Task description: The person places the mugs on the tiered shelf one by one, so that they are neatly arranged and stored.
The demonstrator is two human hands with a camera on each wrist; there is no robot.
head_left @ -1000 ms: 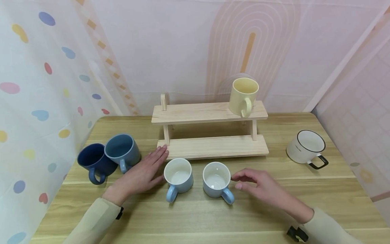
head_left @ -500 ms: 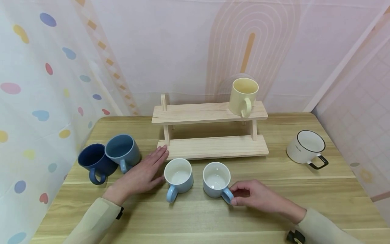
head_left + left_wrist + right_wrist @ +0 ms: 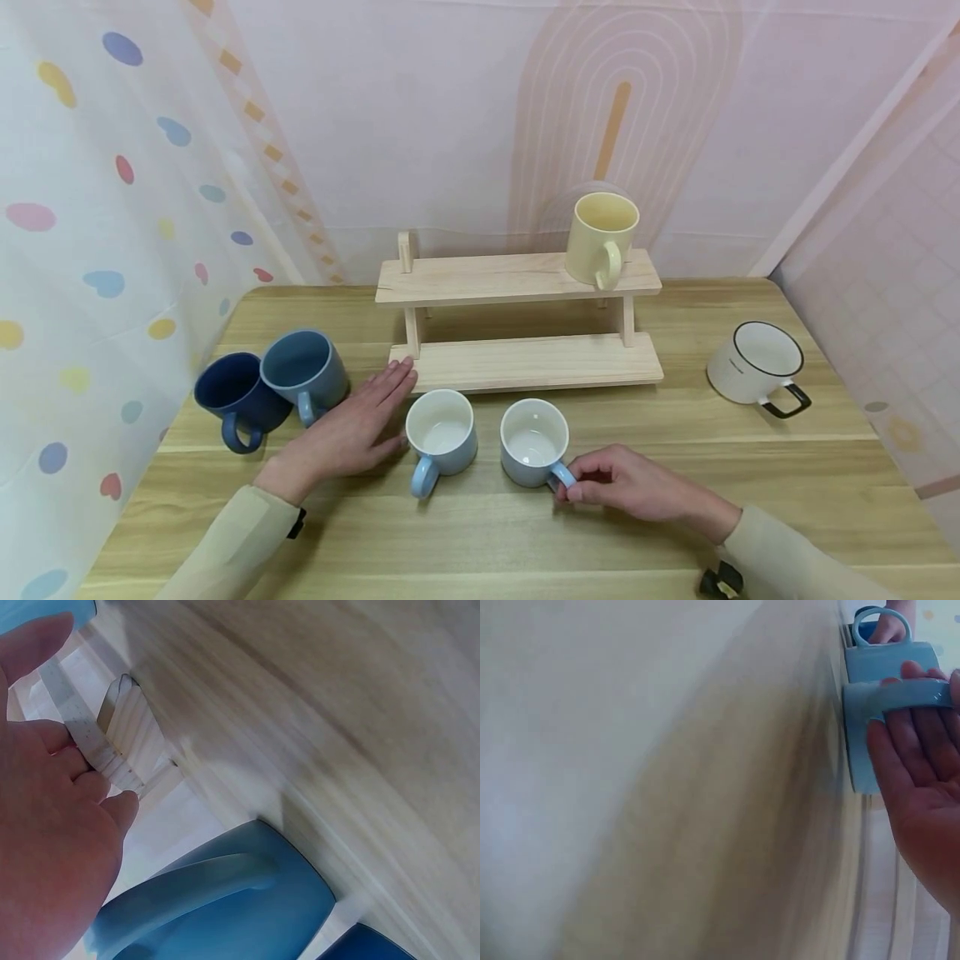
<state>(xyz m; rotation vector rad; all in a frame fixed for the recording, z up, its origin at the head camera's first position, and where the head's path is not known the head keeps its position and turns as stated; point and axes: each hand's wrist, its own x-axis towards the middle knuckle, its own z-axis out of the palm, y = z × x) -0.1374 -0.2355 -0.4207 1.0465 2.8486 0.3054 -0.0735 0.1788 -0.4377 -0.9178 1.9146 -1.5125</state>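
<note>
In the head view my right hand [image 3: 633,487] pinches the handle of a light blue mug [image 3: 528,467] standing upright on the table. The right wrist view shows fingers passing behind that handle [image 3: 919,694]. My left hand [image 3: 341,437] lies with straight fingers, its fingertips touching the left end of a two-tier wooden shelf [image 3: 487,367]. A second light blue mug [image 3: 450,458], handle toward me, stands close beside the left thumb. A grey-blue mug [image 3: 318,383] is just left of that hand; its handle also shows in the left wrist view, below the fingers.
A dark blue mug [image 3: 251,408] stands against the grey-blue one at the left. On the shelf's upper tier, at its right end, sits a yellow mug [image 3: 585,250]. A white mug [image 3: 738,375] with a black rim and handle stands at the right. Patterned curtains surround the wooden table [image 3: 450,550].
My right hand has moved down and left from beside the right light blue mug to its handle and now pinches it. The mug and my left hand have stayed in place.
</note>
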